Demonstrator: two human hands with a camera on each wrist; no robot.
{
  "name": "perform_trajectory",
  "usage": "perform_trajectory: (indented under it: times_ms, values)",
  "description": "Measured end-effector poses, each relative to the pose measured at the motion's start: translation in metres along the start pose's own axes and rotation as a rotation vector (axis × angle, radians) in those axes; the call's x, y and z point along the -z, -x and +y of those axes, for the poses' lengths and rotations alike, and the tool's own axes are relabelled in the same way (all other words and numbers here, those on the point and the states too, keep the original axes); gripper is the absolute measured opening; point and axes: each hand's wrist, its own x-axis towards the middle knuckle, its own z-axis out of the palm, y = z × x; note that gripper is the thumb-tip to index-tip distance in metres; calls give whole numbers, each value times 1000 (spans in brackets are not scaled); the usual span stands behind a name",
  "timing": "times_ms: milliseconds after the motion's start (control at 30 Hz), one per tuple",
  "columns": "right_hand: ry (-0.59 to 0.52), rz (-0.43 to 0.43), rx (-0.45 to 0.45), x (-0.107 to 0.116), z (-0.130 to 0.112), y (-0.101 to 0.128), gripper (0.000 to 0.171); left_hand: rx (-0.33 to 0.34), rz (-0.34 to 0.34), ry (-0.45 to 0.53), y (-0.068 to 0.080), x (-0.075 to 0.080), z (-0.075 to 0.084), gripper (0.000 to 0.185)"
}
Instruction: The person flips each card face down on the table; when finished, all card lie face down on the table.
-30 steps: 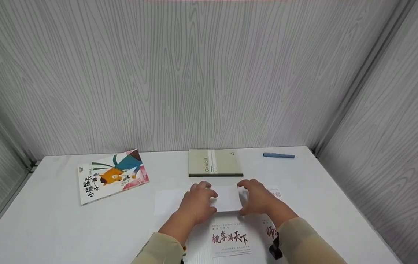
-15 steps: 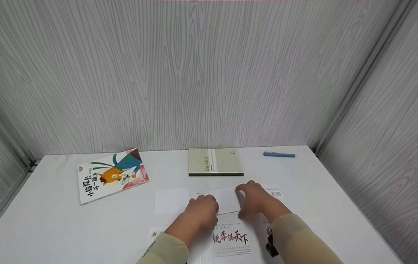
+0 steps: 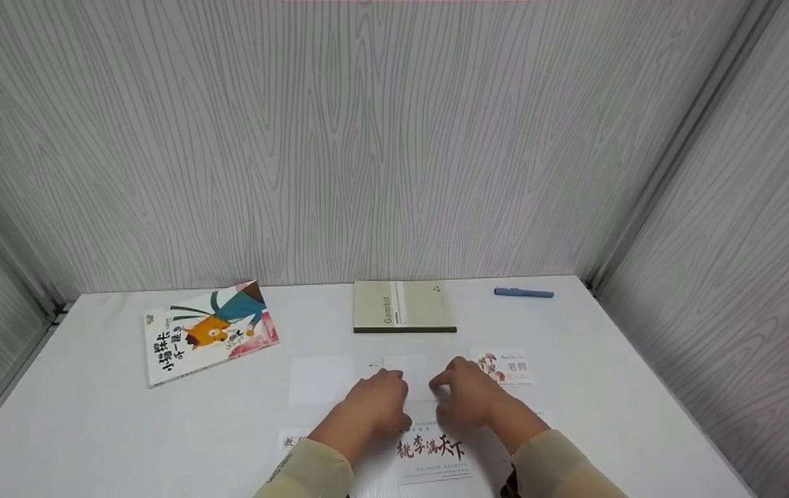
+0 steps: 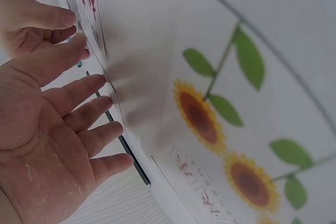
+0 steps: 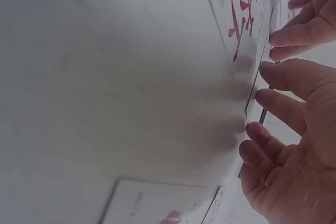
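Note:
A blank white card (image 3: pixel 416 377) lies on the white table between my two hands in the head view. My left hand (image 3: pixel 375 402) has its fingertips at the card's left side. On the right part of the card rest the fingertips of my right hand (image 3: pixel 467 393). Just in front lies a card with red characters (image 3: pixel 432 449). Another blank card (image 3: pixel 318 380) is left of the hands, and a card with pink flowers (image 3: pixel 505 368) is to the right. The left wrist view shows a sunflower card (image 4: pixel 199 119) close by; the fingers there look loosely extended.
A picture book with an orange cat (image 3: pixel 207 335) lies at the back left. Behind the hands is a green notebook (image 3: pixel 404 306), with a blue pen (image 3: pixel 524 292) to its right. A grey wood-grain wall (image 3: pixel 311 138) stands behind the table.
The blank card, earlier between both hands, now lies flat. My right hand has shifted left over it, uncovering the flower card. My left hand has come slightly nearer.

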Motion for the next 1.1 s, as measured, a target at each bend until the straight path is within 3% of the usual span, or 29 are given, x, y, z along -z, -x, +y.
perform_trajectory:
  times_ms: [167,300,467,567,833,1100]
  values:
    - [19,2,30,-6,0,3,44,36,-19,53,2,-4,-1,40]
    - [-2,53,72,-5,4,4,45,41,11,80,5,-1,1,50]
    - [-85,238,-10,9,24,8,41,14,91,105,6,12,8,57]
    - [-100,292,-111,23,41,12,43,-5,117,103,4,17,13,60]
    - [-70,248,-313,32,83,27,48,-40,137,53,-7,10,31,70]
    - [-33,205,-393,25,88,31,42,-52,64,-11,-29,-9,74,45]
